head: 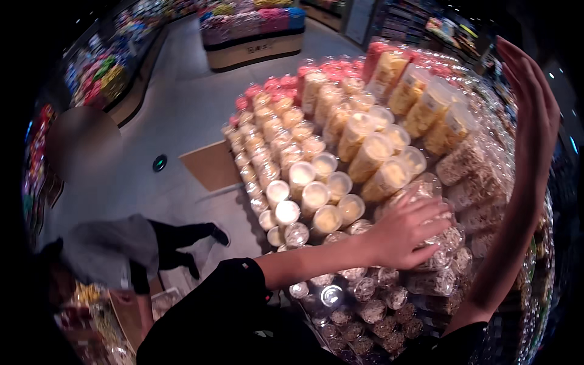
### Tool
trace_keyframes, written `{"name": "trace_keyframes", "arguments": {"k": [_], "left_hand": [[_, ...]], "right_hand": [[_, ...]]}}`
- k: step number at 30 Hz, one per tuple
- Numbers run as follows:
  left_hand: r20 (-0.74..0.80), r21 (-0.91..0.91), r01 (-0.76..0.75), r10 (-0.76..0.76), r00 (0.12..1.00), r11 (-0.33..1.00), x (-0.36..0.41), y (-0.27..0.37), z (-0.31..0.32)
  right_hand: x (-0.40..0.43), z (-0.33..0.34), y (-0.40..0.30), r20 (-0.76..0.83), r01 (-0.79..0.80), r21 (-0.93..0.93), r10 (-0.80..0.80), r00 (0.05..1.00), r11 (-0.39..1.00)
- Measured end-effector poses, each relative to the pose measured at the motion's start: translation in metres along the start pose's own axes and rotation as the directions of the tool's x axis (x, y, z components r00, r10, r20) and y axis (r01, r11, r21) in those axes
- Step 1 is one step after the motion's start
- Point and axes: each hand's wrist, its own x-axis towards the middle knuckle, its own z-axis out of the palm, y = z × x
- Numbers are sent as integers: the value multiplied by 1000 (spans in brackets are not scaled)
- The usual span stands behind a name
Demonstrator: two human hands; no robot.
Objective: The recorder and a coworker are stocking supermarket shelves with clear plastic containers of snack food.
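Note:
My left hand (408,230) reaches across the display, palm down and fingers spread, on or just above clear packs of pale brown snacks (442,244). What lies under the palm is hidden, and I cannot tell how firmly it presses. Raised at the far right is my right hand (531,91), its fingers stretched out and nothing visible in it. Tall clear tubs of yellow snacks (372,153) stand beyond my left hand. Shorter round tubs with whitish lids (315,194) sit left of them. Darker brown packs (374,310) lie below my left forearm.
A person in a grey top (112,242) bends over a goods bin (102,315) at lower left. Another person's blurred head (84,146) is above. Pink packs (337,68) line the display's far edge. A brown board (212,166) and a dark round device (159,163) are on the floor.

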Motion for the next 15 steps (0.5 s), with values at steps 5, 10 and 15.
{"name": "trace_keyframes", "arguments": {"k": [5,10,15], "left_hand": [[172,-267,326,-288,942,907,-176,61,-18],[262,-82,736,-698,666,672,-342,98,-49],[51,98,950,-955,292,295,-460,164,-93]], "right_hand": [[-34,54,-116,140,105,236,-141,980,966],[-116,112,-189,404,-91,200,2,915,976],[-141,163,-226,884,-191,347,-253,394,918]]}}
